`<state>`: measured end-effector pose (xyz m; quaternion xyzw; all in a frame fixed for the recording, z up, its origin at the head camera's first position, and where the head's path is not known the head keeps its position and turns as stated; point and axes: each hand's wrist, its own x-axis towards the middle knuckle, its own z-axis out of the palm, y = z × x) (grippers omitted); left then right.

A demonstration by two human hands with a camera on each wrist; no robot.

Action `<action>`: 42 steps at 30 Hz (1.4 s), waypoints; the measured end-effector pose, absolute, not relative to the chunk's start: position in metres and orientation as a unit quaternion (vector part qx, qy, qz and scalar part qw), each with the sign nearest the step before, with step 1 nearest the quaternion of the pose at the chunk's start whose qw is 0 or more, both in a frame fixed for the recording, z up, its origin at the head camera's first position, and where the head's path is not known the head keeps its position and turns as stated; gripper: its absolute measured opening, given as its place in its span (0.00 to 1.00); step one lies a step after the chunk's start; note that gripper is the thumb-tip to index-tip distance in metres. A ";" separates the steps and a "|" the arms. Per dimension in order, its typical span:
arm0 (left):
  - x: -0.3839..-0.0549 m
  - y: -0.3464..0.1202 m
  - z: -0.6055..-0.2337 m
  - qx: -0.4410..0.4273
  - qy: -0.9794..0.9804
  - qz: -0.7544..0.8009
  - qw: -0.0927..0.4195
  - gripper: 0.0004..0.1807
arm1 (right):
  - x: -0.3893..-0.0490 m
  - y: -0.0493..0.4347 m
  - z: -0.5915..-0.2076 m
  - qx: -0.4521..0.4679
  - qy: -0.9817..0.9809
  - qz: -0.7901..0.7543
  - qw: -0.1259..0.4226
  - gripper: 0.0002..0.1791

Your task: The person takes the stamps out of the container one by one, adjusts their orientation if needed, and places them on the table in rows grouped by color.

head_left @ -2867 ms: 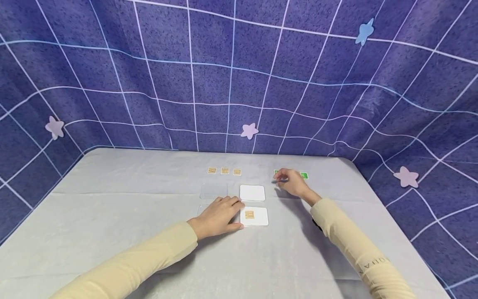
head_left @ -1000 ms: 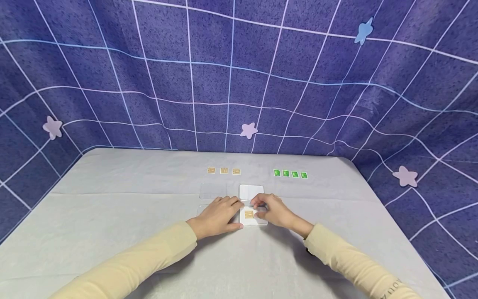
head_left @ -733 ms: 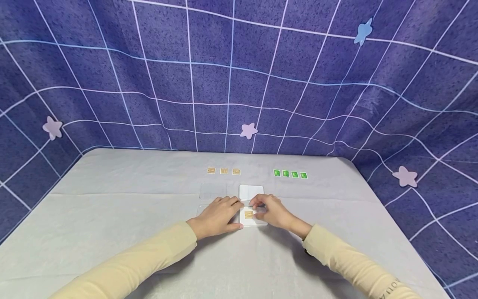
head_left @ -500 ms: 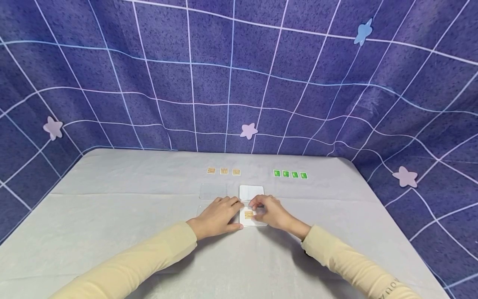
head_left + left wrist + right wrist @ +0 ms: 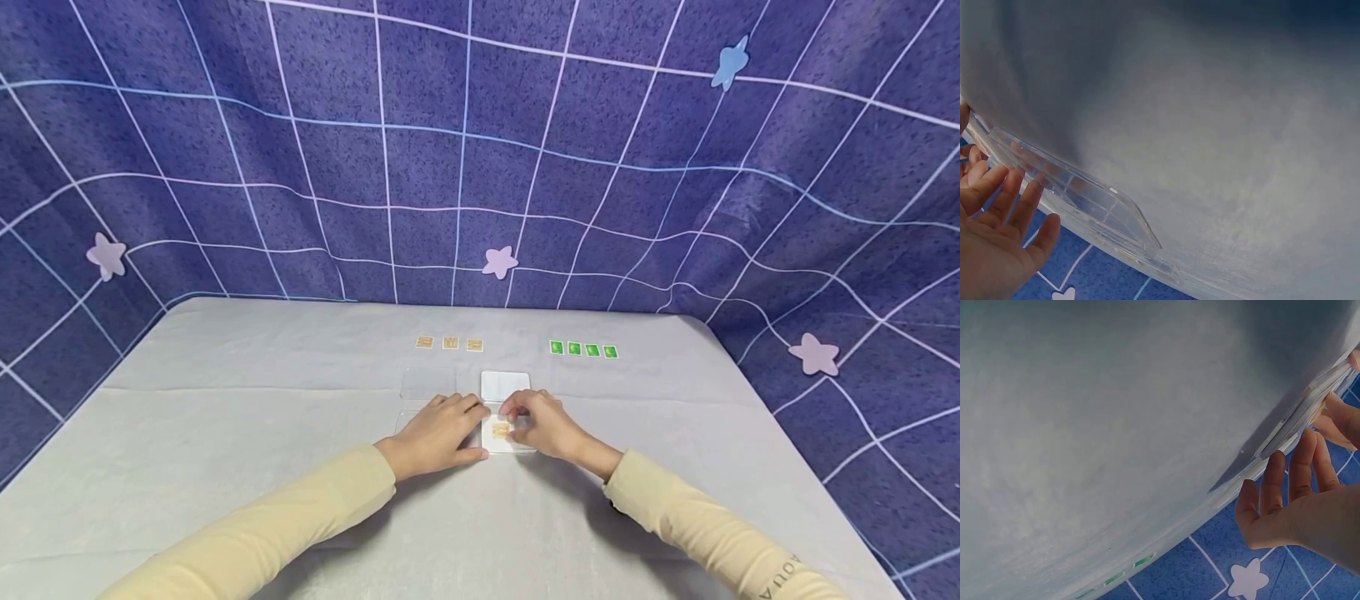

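Observation:
In the head view, a white rounded-corner plate (image 5: pixel 489 446) lies on the table with a small tan patterned tile (image 5: pixel 499 430) on it. My left hand (image 5: pixel 441 429) spreads its fingers along the plate's left side, index finger and thumb at its two left corners. My right hand (image 5: pixel 549 425) reaches in from the right, thumb and index finger at the tan tile's edges, its other fingers curved. Part of the plate is hidden under the right hand. A clear rounded plate (image 5: pixel 407 415) is mostly covered by the left hand; the left wrist view shows clear plastic (image 5: pixel 1110 203) beyond the left fingers.
Behind lie a second white plate (image 5: pixel 504 386) and a clear plate (image 5: pixel 427 383). Along the back stand a row of tan tiles (image 5: pixel 450 342) and a row of green tiles (image 5: pixel 573 348). A purple gridded curtain (image 5: pixel 420 167) rises behind the table.
The right hand has come from the green tiles at the back right to the tan tile on the front white plate. Lately that tile's look has shifted slightly. The left hand has stayed.

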<state>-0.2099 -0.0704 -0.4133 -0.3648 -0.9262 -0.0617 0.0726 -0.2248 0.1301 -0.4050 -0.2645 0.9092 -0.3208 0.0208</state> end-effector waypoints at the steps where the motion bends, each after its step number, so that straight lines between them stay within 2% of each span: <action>1: -0.210 -0.070 -0.413 -0.365 -0.926 -0.061 0.073 0.31 | -0.225 0.130 -0.405 -0.263 0.910 -0.320 0.020 0.15; 18: -0.210 -0.070 -0.413 -0.365 -0.926 -0.064 0.072 0.31 | -0.228 0.133 -0.404 -0.301 0.903 -0.307 0.015 0.13; 42: -0.210 -0.071 -0.414 -0.362 -0.927 -0.068 0.065 0.31 | -0.239 0.138 -0.399 -0.276 0.860 -0.413 0.113 0.07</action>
